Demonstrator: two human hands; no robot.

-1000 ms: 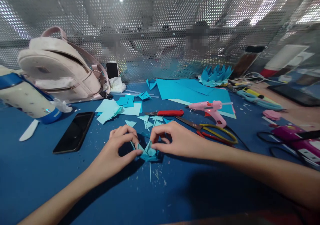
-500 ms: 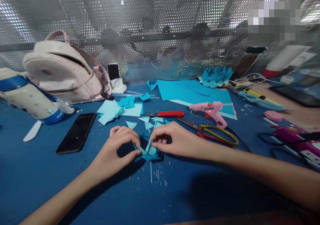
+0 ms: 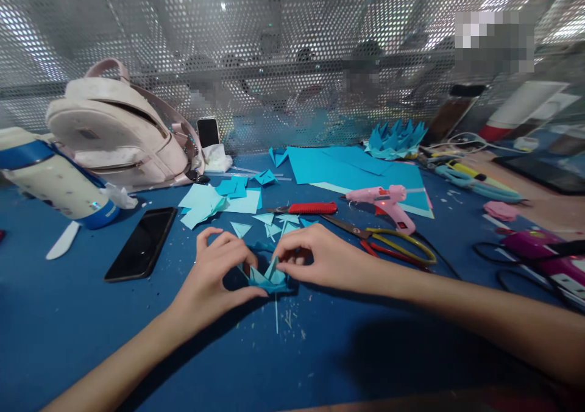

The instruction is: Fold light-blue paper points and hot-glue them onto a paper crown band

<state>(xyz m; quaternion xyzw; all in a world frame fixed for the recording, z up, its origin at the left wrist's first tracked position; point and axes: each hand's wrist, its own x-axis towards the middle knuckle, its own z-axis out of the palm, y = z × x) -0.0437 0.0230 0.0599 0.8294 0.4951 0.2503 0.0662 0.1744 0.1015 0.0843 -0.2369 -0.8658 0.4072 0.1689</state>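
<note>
Left hand (image 3: 219, 272): curved round the left side of the crown (image 3: 273, 284), thumb along its front, fingers behind; I cannot tell whether it grips.
Right hand (image 3: 315, 253): thumb and forefinger pinched on one pale point of the crown.
Crown: low between both hands, points up; I cannot tell if its base meets the table (image 3: 219, 369).
Near side: a thin strip (image 3: 276, 317) lies just before the crown; from there I have blue tabletop back between the forearms.
Left flank: phone (image 3: 141, 244), tilted lengthwise, with a gap between its edge and the left hand.
Right flank: scissors (image 3: 359, 233) just past the right wrist, a tight margin to my eye.
Beyond the knuckles: triangles (image 3: 241, 228) crowd close, then the cutter (image 3: 313, 208) lies crosswise, so I see little room.
Farther: glue gun (image 3: 388, 200) overlaps the sheet (image 3: 315, 165).
Back edge: bag (image 3: 114, 134) left, spiky ring (image 3: 395, 142) right, mesh (image 3: 274, 119) walling the far side.
</note>
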